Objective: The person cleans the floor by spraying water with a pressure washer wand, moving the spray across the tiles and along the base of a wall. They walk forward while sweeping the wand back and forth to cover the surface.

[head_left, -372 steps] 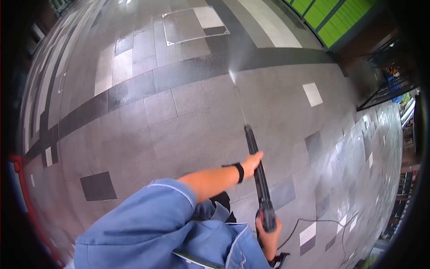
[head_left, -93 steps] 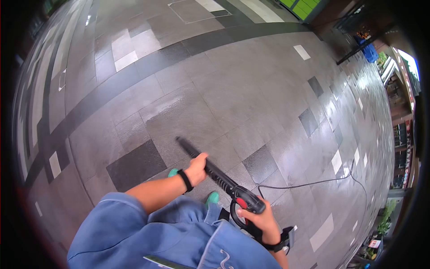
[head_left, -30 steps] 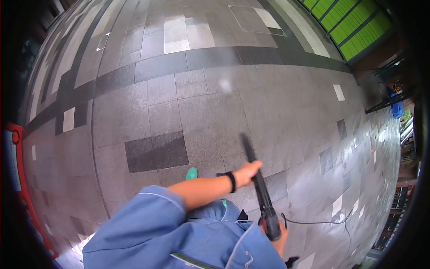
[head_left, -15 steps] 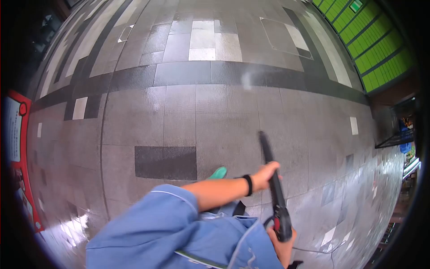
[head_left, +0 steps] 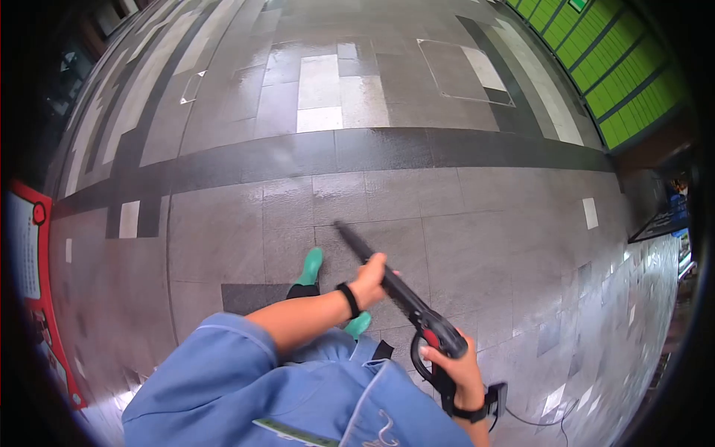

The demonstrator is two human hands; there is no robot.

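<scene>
My left hand (head_left: 370,281) is wrapped round the long dark barrel of a black spray gun (head_left: 410,298). Its tip points up and to the left, over the wet tiled floor (head_left: 380,201). At the rear of the gun, near a red part, my right hand (head_left: 456,365) grips the handle, just above a black wristband. A thin cable (head_left: 532,422) trails on the floor at the lower right. Below the barrel, green boots (head_left: 313,261) show on my feet.
A red-framed board (head_left: 45,290) stands at the left edge. A green slatted wall (head_left: 633,82) is at the upper right, with a dark-framed stand (head_left: 655,220) below it.
The gun's tip has swung left with my left hand, and my right hand shows more fully. One green boot has come forward. The floor pattern has shifted down in view.
</scene>
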